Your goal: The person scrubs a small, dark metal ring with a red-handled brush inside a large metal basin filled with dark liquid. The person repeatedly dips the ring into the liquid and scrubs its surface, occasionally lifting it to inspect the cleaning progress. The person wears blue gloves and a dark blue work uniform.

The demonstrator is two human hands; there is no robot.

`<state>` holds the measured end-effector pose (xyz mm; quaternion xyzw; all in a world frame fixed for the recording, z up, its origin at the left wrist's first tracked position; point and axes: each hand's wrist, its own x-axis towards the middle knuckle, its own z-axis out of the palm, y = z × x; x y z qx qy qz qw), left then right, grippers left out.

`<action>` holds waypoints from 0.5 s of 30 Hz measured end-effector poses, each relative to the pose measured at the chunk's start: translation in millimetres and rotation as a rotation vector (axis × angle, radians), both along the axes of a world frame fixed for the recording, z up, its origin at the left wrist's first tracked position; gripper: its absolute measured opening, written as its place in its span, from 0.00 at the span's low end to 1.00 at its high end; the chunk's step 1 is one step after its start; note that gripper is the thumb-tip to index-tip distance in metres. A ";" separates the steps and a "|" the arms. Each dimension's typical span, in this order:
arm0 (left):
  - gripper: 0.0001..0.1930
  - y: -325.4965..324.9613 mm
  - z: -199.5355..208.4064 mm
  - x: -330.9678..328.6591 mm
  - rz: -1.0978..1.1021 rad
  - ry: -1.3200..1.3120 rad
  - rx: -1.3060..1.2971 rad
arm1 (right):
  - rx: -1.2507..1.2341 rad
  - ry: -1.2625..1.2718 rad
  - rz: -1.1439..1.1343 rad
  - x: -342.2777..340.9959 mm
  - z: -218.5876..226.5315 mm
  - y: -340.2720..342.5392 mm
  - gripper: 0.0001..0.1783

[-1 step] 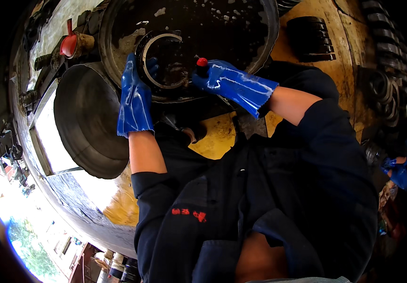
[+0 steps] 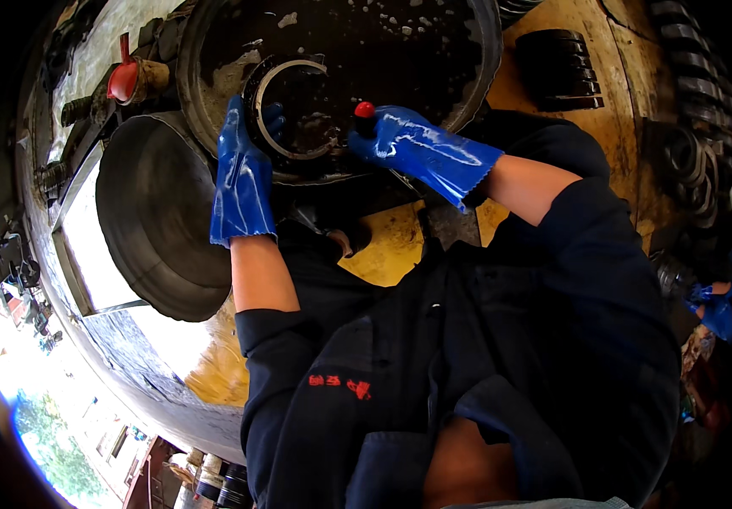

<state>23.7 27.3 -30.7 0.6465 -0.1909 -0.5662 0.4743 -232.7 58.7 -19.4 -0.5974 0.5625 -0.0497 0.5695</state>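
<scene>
Left hand [image 2: 243,174] grasping dark ring [image 2: 260,114], upper left of centre in frame, within outline of large round tub [image 2: 492,51]. Right hand [image 2: 417,148], upper centre, clenched on red-tipped handle [image 2: 365,111]; can't make out its far end.

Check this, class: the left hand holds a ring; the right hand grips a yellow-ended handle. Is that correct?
No: the right hand grips a handle whose end is red, not yellow, in the head view. The left hand holds the ring.
</scene>
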 end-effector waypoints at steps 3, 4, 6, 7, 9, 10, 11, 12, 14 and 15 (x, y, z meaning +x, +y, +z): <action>0.29 -2.1 0.1 8.5 0.012 0.037 0.053 | -0.024 0.011 -0.028 2.2 -13.2 3.9 0.16; 0.29 -5.1 0.8 6.6 0.004 0.057 0.097 | -0.045 -0.086 -0.083 2.3 -14.7 5.3 0.19; 0.30 2.6 0.9 0.4 -0.027 0.038 0.027 | -0.209 -0.240 -0.093 0.8 -19.9 8.3 0.19; 0.30 7.9 4.8 -4.4 -0.052 0.013 -0.037 | -0.209 -0.242 -0.095 0.7 -17.7 5.3 0.19; 0.29 10.6 13.0 -12.6 -0.044 0.026 -0.043 | -0.316 0.013 0.064 -1.2 -13.5 -4.8 0.14; 0.27 12.3 19.3 -14.5 -0.027 0.041 -0.052 | -0.330 -0.038 0.029 0.4 -14.0 -6.0 0.11; 0.27 11.6 19.8 -13.1 -0.023 0.039 -0.053 | -0.330 -0.041 0.033 2.3 -14.5 -6.6 0.11; 0.28 9.0 19.4 -11.6 -0.021 0.022 0.002 | -0.445 -0.221 0.067 4.9 -15.3 -7.2 0.10; 0.28 6.4 14.7 -3.3 -0.010 0.003 0.054 | -0.695 -0.463 0.155 11.0 1.3 -4.0 0.12; 0.27 7.8 10.5 2.4 0.016 0.033 0.060 | -0.648 -0.556 0.242 18.4 6.6 -5.9 0.13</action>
